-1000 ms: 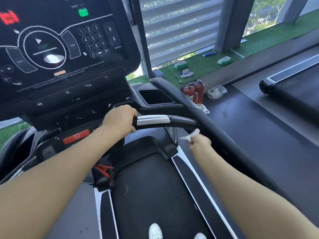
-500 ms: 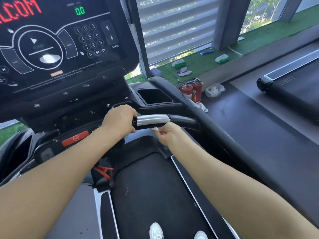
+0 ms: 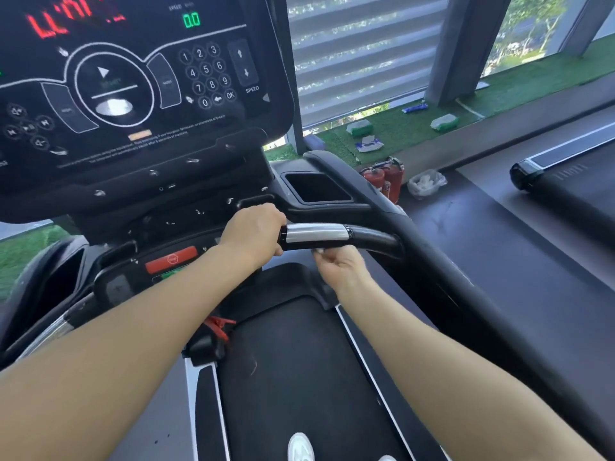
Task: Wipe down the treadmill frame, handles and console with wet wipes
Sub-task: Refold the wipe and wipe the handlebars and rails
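Belt (image 3: 299,377) seen nearest, below handle (image 3: 316,232). Handle gripped by left hand (image 3: 254,234) at its inner end. Right hand (image 3: 339,264) curled under handle, a sliver of white wipe (image 3: 318,250) pinched against its underside. Console (image 3: 133,88) lit above handle.

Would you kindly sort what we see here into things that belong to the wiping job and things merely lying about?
Job: wet wipe in the right hand; handle under the left hand; console.

Lying about: wipe packs on the green ledge; fire extinguishers; plastic bag; neighbouring treadmill.
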A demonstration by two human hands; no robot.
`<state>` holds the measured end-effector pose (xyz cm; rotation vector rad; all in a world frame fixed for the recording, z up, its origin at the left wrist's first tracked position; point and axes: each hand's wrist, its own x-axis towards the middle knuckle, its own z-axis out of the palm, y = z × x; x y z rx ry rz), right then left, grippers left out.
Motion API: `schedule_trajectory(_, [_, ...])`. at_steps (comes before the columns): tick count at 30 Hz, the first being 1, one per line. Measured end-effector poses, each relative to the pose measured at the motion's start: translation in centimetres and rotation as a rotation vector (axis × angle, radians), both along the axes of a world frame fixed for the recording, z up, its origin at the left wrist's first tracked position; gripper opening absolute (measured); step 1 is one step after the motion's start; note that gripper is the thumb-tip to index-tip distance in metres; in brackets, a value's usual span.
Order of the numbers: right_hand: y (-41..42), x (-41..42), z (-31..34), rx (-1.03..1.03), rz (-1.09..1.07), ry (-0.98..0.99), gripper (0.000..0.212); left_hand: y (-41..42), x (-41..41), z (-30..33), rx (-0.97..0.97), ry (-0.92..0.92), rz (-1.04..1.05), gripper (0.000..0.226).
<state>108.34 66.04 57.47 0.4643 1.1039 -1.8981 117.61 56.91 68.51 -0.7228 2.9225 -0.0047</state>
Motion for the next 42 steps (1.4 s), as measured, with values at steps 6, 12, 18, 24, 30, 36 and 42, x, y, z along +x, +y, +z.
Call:
schedule_trajectory(6, [-3.0, 4.0, 1.9, -0.307, -0.039, -0.144, 0.05, -1.0, 1.9, 0.8, 0.017, 0.003, 0.031, 0.029])
schedule_trajectory(12, [-1.7, 4.4, 2.8, -0.285, 0.114, -0.108, 0.03, -0.7, 2.1, 0.9, 0.02, 0.024, 0.076, 0.025])
schedule_trajectory(18, [1.2, 3.7, 3.4, -0.249, 0.218, -0.107, 0.037, -0.9, 2.0, 1.1, 0.066, 0.024, 0.118, 0.027])
schedule_trajectory(24, [3.1, 1.0, 6.5, -0.071, 0.372, 0.166, 0.048, -0.7, 2.1, 1.2, 0.055, 0.031, 0.118, 0.028])
schedule_trajectory(30, [1.6, -1.4, 9.1, 0.579, 0.389, 1.392, 0.045, 0.0, 1.7, 1.6, 0.043, 0.045, 0.128, 0.037])
schedule_trajectory(36, [0.8, -2.6, 6.0, 0.768, 0.86, 1.663, 0.055, 0.9, 1.1, 1.3, 0.008, 0.033, 0.113, 0.03])
schedule_trajectory(42, [4.3, -6.5, 3.2, 0.932, 0.859, 1.642, 0.052, 1.0, 1.1, 0.3, -0.039, 0.03, 0.111, 0.029])
